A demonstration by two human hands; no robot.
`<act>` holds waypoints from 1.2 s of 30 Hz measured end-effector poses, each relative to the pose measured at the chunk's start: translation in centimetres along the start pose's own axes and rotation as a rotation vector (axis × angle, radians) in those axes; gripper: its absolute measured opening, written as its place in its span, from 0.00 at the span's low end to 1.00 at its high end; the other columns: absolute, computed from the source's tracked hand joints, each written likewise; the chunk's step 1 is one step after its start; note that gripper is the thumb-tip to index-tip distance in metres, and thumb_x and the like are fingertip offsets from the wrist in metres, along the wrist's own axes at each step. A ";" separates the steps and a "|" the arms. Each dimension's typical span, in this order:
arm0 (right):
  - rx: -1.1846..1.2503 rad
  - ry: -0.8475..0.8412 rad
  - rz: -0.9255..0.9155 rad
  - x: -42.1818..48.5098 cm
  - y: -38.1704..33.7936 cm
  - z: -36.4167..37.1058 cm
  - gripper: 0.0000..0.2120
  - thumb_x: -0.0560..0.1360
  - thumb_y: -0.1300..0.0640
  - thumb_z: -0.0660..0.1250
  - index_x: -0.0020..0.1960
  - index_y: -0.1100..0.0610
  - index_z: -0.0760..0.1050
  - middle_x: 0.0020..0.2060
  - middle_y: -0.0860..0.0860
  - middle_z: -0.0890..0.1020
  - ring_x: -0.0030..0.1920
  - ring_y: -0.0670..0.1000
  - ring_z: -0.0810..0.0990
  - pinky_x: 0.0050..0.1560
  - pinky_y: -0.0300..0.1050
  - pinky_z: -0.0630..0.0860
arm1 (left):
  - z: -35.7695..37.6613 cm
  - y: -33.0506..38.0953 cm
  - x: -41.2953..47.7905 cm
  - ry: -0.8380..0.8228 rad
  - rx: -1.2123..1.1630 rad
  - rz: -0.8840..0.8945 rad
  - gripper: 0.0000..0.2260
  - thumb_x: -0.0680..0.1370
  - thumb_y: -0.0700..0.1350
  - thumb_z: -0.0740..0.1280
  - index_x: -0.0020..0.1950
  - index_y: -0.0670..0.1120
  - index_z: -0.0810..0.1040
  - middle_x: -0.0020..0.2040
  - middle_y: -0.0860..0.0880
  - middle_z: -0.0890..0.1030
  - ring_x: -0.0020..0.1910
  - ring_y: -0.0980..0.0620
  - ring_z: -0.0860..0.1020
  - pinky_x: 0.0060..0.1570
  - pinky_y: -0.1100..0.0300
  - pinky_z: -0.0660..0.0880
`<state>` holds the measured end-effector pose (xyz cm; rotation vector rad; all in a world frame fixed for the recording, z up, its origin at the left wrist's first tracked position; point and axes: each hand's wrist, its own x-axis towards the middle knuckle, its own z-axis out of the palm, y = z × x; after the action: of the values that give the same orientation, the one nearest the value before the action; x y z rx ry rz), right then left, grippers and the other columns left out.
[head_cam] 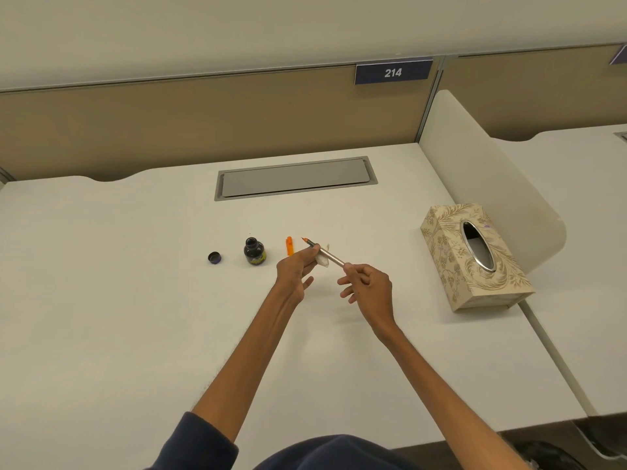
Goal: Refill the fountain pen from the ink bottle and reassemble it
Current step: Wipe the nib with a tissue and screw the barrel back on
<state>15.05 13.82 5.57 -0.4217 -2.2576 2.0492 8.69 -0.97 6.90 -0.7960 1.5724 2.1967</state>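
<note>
We pinch the fountain pen [330, 256] by both ends, left hand [294, 273] near the nib, right hand [369, 283] at the tail, its orange cap [289, 245] lying just beyond the left grip.

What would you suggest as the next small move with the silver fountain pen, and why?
Probably free the right hand from the rear end of the silver metal fountain pen and reach for the small orange pen cap lying nearby. The pen looks reassembled, the left hand grips its front with a white tissue, and the orange nib is uncapped.
</note>
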 end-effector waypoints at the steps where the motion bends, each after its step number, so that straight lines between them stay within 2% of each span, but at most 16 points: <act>1: 0.004 -0.001 0.003 0.0 0.0 0.0 0.11 0.79 0.51 0.68 0.53 0.59 0.81 0.38 0.54 0.86 0.31 0.50 0.83 0.31 0.40 0.77 | 0.0 0.0 0.0 0.003 -0.005 -0.001 0.20 0.72 0.47 0.75 0.63 0.45 0.80 0.44 0.51 0.86 0.56 0.54 0.80 0.55 0.51 0.70; 5: 0.016 -0.012 0.001 -0.1 -0.2 -0.1 0.10 0.77 0.53 0.71 0.55 0.57 0.80 0.39 0.53 0.87 0.32 0.51 0.84 0.31 0.40 0.77 | 0.1 -0.2 0.1 0.017 0.000 -0.008 0.09 0.72 0.46 0.74 0.51 0.46 0.82 0.46 0.49 0.85 0.55 0.52 0.80 0.57 0.51 0.70; 8: 0.006 -0.006 -0.011 0.0 -0.1 -0.1 0.08 0.77 0.59 0.71 0.55 0.58 0.78 0.39 0.54 0.87 0.32 0.51 0.84 0.31 0.40 0.77 | 0.1 -0.3 0.2 0.021 0.006 -0.007 0.06 0.72 0.46 0.74 0.47 0.46 0.82 0.46 0.49 0.85 0.53 0.53 0.80 0.57 0.51 0.70; 10: -0.014 0.010 -0.013 0.0 -0.1 -0.2 0.07 0.78 0.57 0.70 0.54 0.59 0.79 0.38 0.54 0.86 0.31 0.51 0.84 0.31 0.40 0.76 | 0.2 -0.4 0.3 0.019 0.008 -0.005 0.05 0.72 0.45 0.74 0.46 0.46 0.82 0.45 0.49 0.85 0.54 0.52 0.80 0.56 0.52 0.71; 17: -0.024 0.010 0.009 0.0 -0.3 -0.2 0.16 0.79 0.46 0.67 0.47 0.60 0.82 0.33 0.54 0.85 0.28 0.51 0.82 0.30 0.40 0.76 | 0.2 -0.2 0.2 0.012 0.011 0.014 0.05 0.72 0.45 0.75 0.45 0.46 0.82 0.45 0.48 0.85 0.53 0.51 0.81 0.55 0.53 0.72; 21: -0.018 -0.008 -0.007 -0.2 -0.5 -0.3 0.11 0.77 0.50 0.71 0.54 0.56 0.79 0.37 0.53 0.86 0.31 0.51 0.84 0.30 0.39 0.76 | 0.1 -0.2 0.2 0.024 0.009 0.014 0.05 0.72 0.45 0.75 0.45 0.46 0.82 0.45 0.48 0.85 0.54 0.51 0.81 0.53 0.54 0.72; 25: -0.038 0.012 -0.019 -0.1 -0.2 -0.3 0.07 0.76 0.59 0.71 0.53 0.58 0.78 0.40 0.55 0.86 0.32 0.52 0.85 0.29 0.39 0.76 | 0.2 -0.3 0.1 0.021 0.010 0.019 0.05 0.73 0.45 0.74 0.45 0.46 0.82 0.45 0.49 0.85 0.55 0.51 0.81 0.53 0.54 0.72; 32: -0.024 0.007 0.009 -0.1 -0.4 -0.5 0.11 0.78 0.51 0.70 0.51 0.59 0.80 0.36 0.53 0.86 0.30 0.50 0.83 0.29 0.40 0.75 | 0.0 -0.4 0.1 0.019 0.004 0.013 0.05 0.73 0.45 0.75 0.45 0.47 0.82 0.45 0.49 0.85 0.56 0.50 0.81 0.58 0.51 0.72; 36: -0.020 0.000 -0.022 0.0 -0.4 -0.5 0.09 0.76 0.55 0.73 0.54 0.57 0.78 0.38 0.54 0.85 0.33 0.52 0.85 0.30 0.40 0.77 | 0.0 -0.2 0.1 0.017 -0.002 0.014 0.07 0.73 0.45 0.74 0.49 0.46 0.82 0.42 0.50 0.86 0.57 0.51 0.81 0.60 0.51 0.71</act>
<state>15.10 14.27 6.04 -0.3965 -2.2738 2.0187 8.70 -0.89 6.74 -0.8079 1.5893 2.2073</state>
